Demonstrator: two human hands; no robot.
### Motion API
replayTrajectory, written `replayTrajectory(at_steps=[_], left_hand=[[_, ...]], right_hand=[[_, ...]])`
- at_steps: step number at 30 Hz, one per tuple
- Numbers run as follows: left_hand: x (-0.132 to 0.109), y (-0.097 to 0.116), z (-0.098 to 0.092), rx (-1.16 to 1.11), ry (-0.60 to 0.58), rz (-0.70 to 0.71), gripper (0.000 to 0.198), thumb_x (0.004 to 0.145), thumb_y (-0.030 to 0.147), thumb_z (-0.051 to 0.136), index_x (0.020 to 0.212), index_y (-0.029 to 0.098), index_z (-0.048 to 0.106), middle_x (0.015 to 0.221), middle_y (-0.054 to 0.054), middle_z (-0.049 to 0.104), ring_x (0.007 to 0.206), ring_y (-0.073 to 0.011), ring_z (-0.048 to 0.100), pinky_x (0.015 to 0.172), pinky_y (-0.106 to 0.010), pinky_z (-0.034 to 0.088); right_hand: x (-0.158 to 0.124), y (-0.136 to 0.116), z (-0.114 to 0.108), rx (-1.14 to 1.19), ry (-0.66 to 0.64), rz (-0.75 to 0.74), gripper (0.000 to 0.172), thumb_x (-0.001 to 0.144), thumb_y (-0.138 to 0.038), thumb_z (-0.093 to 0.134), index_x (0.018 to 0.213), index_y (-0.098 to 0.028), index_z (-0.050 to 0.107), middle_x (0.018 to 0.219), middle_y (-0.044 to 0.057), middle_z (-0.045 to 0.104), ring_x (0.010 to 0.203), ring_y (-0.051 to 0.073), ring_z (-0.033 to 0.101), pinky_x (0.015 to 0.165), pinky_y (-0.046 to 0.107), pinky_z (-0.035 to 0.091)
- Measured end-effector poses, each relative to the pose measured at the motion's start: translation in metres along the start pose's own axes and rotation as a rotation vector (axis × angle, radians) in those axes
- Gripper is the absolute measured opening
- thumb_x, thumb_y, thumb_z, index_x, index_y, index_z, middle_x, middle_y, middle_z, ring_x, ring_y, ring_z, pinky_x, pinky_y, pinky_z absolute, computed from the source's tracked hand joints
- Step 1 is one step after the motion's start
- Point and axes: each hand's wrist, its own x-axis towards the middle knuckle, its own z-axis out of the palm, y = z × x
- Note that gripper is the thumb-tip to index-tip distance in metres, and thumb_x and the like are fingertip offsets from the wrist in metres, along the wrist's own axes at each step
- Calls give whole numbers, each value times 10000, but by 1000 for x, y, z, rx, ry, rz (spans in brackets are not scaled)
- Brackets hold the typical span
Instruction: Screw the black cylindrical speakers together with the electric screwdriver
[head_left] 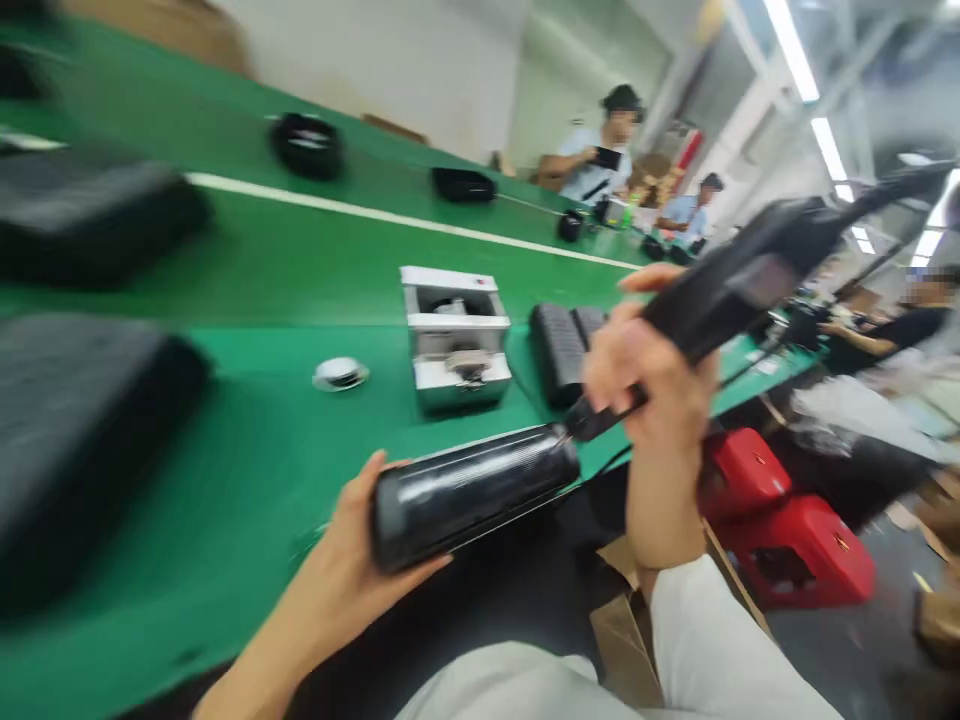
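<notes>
A glossy black cylinder [480, 490] lies tilted across the bench's front edge, my left hand [349, 550] wrapped round its left end. My right hand [652, 375] grips a black electric screwdriver [731, 285] with a cord running up from its back end. The screwdriver's tip meets the right end of the cylinder; whether a screw sits there is too small to tell. Just beyond the cylinder stands a small metal box with open compartments, which looks like a screw feeder [459, 340]. A small round white thing [340, 374] rests left of that box.
Large dark blocks [82, 440] stand at the left of the green bench [262, 480]. Black ribbed pieces [559, 350] sit behind my right hand. Red containers [795, 530] and an open cardboard box [626, 640] are below at right. Several people work farther along.
</notes>
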Motion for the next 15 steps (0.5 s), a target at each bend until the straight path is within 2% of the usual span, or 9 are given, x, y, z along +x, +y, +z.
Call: replayTrajectory(at_steps=[2,5,7,10,12,15], left_hand=[[-8,-9,4,-47,11,-94,1245,923,423,850,1809,470,-23,1644,-126,588,1454,-404,702,1174,-640,627],[-10,-15,9,-101,4,-167,1243,887,388,890,1811,398,60,1675,-166,548,1516,-401,654,1223,-594,588],[-9,-13,9,-118,14,-179,1228,885,379,898,1808,395,89,1680,-168,540,1525,-392,644,1232,-587,579],[-9,-8,5,-133,-25,-183,1208,906,376,893,1803,406,83,1695,-162,523,1552,-394,621,1251,-602,562],[-9,-5,2,-129,-59,-194,1208,922,369,886,1801,409,60,1710,-163,507,1572,-396,604,1259,-603,556],[-8,-1,-2,-122,-70,-200,1210,931,353,881,1800,413,41,1714,-165,499,1568,-395,607,1255,-600,562]], right_hand=[[29,20,1,22,105,-167,319,874,-291,954,1058,-303,693,570,-130,474,352,93,445,370,223,420],[64,61,12,-8,210,-316,291,867,-318,922,953,-296,645,579,-124,424,371,101,445,388,241,413],[77,86,21,-31,200,-316,297,876,-367,886,944,-299,605,586,-121,411,379,114,450,398,260,426],[85,114,29,-99,183,-295,283,906,-385,823,977,-292,565,646,-101,485,409,115,480,422,272,455],[86,126,32,-151,179,-275,263,924,-370,788,1012,-287,556,689,-89,523,431,112,504,433,272,477],[87,136,33,-197,176,-240,259,934,-386,752,1047,-289,539,693,-94,505,443,109,509,437,271,501]])
